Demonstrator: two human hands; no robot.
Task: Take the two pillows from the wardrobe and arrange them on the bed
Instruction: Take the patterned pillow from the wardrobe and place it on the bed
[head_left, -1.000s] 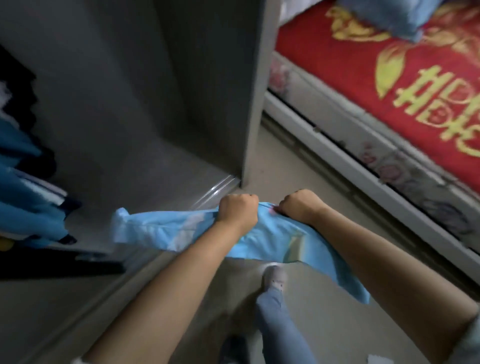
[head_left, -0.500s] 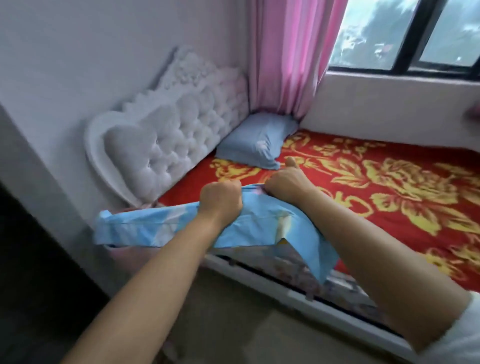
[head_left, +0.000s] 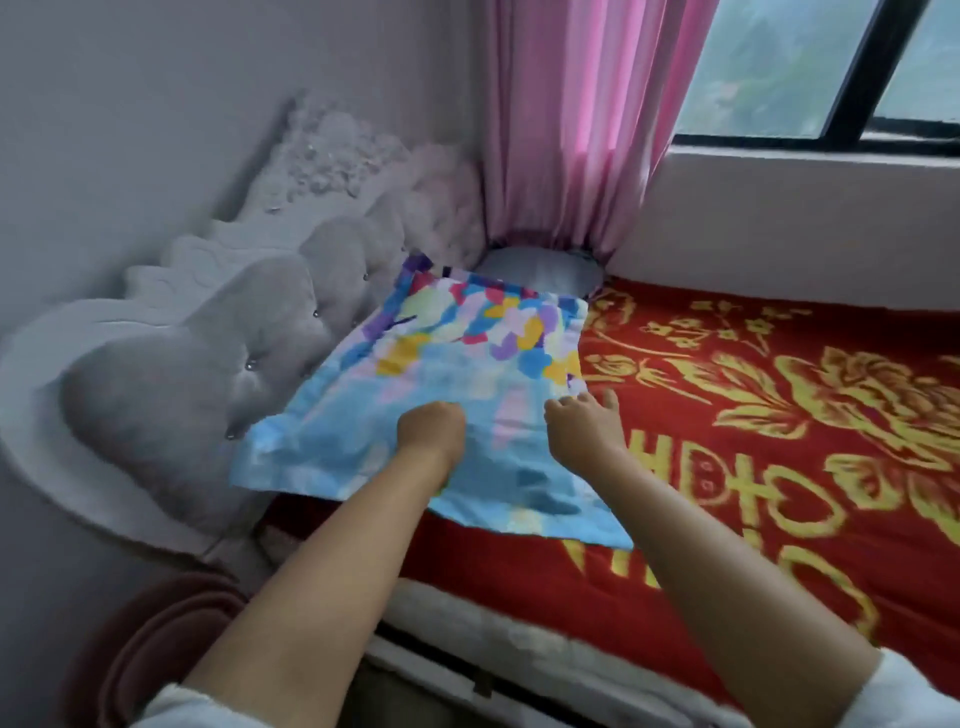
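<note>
Fingers of the left hand (head_left: 431, 431) curl closed into the flat light-blue multicoloured patterned pillow (head_left: 441, 395); at three o'clock, the right hand (head_left: 584, 421) rests open-fingered on its edge, over the red gold-flowered bed cover (head_left: 753, 415).

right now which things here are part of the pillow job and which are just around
Job: colourful pillow, pale blue pillow, bed, left hand, right hand.
Just around: headboard, pink curtain, window.
</note>
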